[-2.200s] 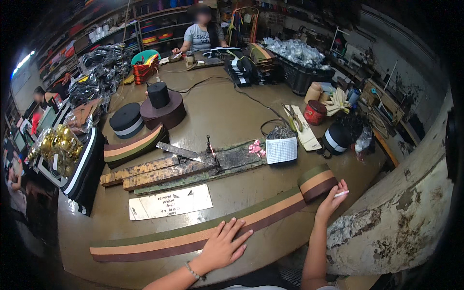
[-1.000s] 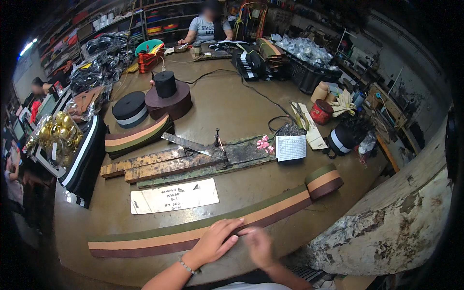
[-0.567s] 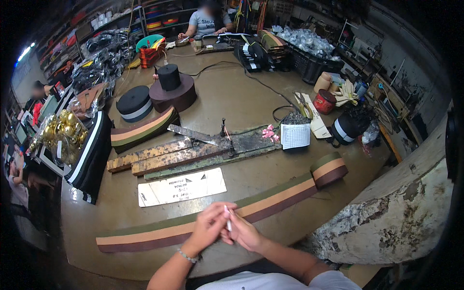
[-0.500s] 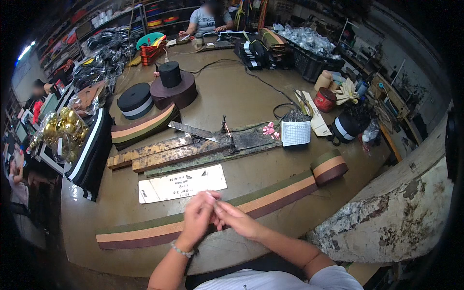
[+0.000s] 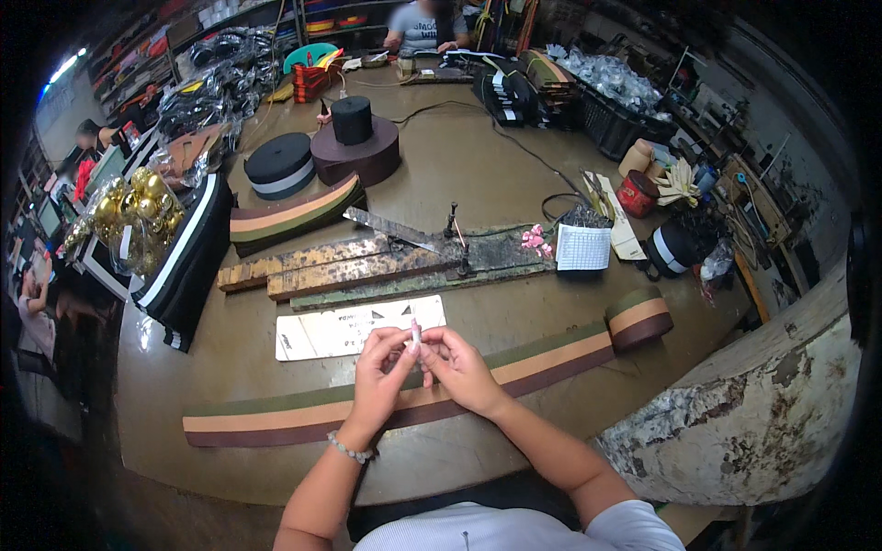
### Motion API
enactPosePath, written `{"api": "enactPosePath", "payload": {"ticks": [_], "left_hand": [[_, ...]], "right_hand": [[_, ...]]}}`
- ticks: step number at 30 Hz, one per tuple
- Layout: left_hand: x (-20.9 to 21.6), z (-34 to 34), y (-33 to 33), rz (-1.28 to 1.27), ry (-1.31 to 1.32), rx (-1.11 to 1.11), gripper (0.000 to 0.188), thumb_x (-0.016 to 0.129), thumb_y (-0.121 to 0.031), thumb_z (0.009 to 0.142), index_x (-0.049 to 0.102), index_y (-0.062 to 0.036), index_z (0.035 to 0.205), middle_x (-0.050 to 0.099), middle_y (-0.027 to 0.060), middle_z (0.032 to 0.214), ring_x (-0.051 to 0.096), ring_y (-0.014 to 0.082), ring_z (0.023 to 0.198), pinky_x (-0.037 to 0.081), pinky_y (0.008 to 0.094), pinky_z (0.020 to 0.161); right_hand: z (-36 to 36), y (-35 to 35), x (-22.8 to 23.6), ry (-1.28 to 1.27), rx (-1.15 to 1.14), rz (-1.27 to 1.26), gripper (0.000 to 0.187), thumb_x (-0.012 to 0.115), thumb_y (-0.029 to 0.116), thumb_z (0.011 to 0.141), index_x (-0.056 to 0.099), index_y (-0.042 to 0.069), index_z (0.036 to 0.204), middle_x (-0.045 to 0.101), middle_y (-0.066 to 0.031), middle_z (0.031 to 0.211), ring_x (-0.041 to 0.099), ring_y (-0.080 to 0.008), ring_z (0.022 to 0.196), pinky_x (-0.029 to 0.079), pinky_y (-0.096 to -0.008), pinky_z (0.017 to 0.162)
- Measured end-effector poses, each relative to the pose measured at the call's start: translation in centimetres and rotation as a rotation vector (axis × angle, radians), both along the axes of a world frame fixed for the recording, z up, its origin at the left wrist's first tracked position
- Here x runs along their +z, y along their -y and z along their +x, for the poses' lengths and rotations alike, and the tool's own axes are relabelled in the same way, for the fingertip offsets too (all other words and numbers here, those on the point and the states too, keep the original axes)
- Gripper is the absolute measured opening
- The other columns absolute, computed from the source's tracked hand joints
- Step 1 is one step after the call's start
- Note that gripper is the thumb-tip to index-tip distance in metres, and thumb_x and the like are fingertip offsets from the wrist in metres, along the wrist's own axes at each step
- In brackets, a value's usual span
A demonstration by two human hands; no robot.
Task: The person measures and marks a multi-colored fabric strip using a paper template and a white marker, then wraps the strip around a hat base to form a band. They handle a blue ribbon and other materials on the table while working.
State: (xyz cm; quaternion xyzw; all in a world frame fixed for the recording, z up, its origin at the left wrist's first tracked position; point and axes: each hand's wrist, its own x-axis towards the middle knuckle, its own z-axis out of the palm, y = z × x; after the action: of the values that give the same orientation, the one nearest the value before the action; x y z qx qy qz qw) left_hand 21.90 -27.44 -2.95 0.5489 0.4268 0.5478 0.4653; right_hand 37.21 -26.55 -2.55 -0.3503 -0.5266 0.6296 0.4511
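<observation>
Moved since the earliest frame: both hands, which then lay apart along the strip, the left flat and the right at its coil, and now meet above its middle.

Nearest: beaded bracelet [image 5: 350, 448], on the left wrist.

Left hand [image 5: 378, 375] and right hand [image 5: 467, 376]: fingers narrowed, thumbs and fingertips pinching one pale stick [image 5: 415, 332] between them. Whether either hand touches the strip below, cannot tell.

Pale stick: slim, whitish, faintly pink, held nearly upright. Judged light and rigid, possibly brittle; best gripped lightly at mid-length.

Striped strip [image 5: 542, 365]: one, long, flat, on the brown table [image 5: 450, 174] under the hands, free end to the left. Three lengthwise bands: olive green on the far side, tan between, dark brown nearest. Judged soft, pliant and prone to slide; best taken across the width at the free end.

Coil [image 5: 640, 320]: the strip's right end, wound. Probably heavier; best clasped around the outside against unwinding.

Beyond: white card [image 5: 317, 332], marked, partly behind the fingers; worn wooden bars [image 5: 367, 266]; striped stack [image 5: 299, 219]; dark brown roll [image 5: 358, 156], a smaller black one on top.

Farthest: seated co-worker [image 5: 427, 29], grey shirt.
</observation>
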Motion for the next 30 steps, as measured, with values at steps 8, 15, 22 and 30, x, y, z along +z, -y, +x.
{"api": "enactPosePath", "payload": {"ticks": [8,15,22,30], "left_hand": [[-0.6,-1.0,-0.8,-0.114,0.145,0.072,0.028,0.06,-0.018,0.098,0.064,0.0008,0.118,0.068,0.0061,0.097,0.062,0.0095,0.082,0.051,0.0233,0.073],[-0.6,0.2,-0.2,-0.248,0.349,-0.057,0.035,0.06,-0.013,0.097,0.054,0.0044,0.127,0.069,0.013,0.096,0.065,0.012,0.073,0.053,0.0234,0.066],[-0.9,-0.3,-0.6,-0.228,0.334,-0.085,0.028,0.059,-0.009,0.097,0.056,0.0057,0.121,0.069,0.0155,0.095,0.066,0.016,0.071,0.055,0.027,0.066],[-0.7,0.1,-0.2,-0.177,0.218,-0.113,0.026,0.056,-0.01,0.099,0.056,0.006,0.12,0.068,0.0143,0.097,0.067,0.0157,0.075,0.055,0.0261,0.066]], "right_hand": [[0.4,0.1,0.3,0.308,0.057,0.079,0.028,0.061,0.01,0.096,0.056,-0.002,0.121,0.062,-0.0068,0.102,0.062,-0.0109,0.088,0.053,-0.0243,0.075],[1.3,-2.5,-0.7,-0.082,0.002,-0.196,0.039,0.052,0.032,0.102,0.061,-0.002,0.116,0.063,-0.0061,0.1,0.06,-0.0089,0.078,0.052,-0.0238,0.068],[0.7,-1.5,-0.8,0.02,-0.059,-0.022,0.028,0.058,0.019,0.099,0.064,-0.003,0.114,0.064,-0.0061,0.102,0.063,-0.0119,0.091,0.054,-0.0253,0.071],[1.7,-2.1,-1.2,0.069,-0.038,-0.024,0.022,0.063,0.014,0.096,0.067,-0.004,0.108,0.065,-0.006,0.098,0.064,-0.0121,0.087,0.054,-0.0247,0.07]]}}
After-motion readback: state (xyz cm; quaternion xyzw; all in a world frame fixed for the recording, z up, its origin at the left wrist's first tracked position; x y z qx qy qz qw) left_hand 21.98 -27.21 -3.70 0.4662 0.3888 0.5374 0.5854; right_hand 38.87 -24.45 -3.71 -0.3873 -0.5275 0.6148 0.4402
